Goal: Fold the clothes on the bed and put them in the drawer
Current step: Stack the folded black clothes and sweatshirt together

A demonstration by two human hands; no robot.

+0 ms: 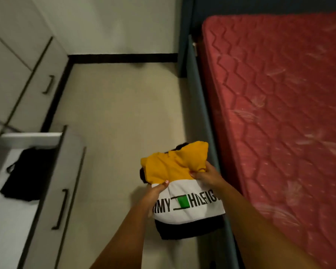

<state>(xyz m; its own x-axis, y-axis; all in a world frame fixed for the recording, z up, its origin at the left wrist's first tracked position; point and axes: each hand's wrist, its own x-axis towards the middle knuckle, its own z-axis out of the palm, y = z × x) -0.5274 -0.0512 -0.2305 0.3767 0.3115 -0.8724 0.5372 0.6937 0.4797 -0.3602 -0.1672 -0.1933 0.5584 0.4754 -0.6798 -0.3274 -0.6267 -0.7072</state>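
I carry a folded shirt [178, 171], yellow on top, white with black lettering and a green patch in the middle, black at the bottom. It is held over the floor between the bed and the drawers. My left hand [153, 197] grips its left edge, thumb on top. My right hand [208, 175] grips its right edge near the yellow part. The open drawer [47, 191] is at the lower left, with a black garment [27, 173] lying inside it. The bed's red mattress [279, 103] on the right is bare.
A second drawer [45, 84] above the open one is shut, with a dark handle. The beige floor [120, 113] runs between the cabinet and the dark blue bed frame [198, 105]. A white wall with a black skirting closes the far end.
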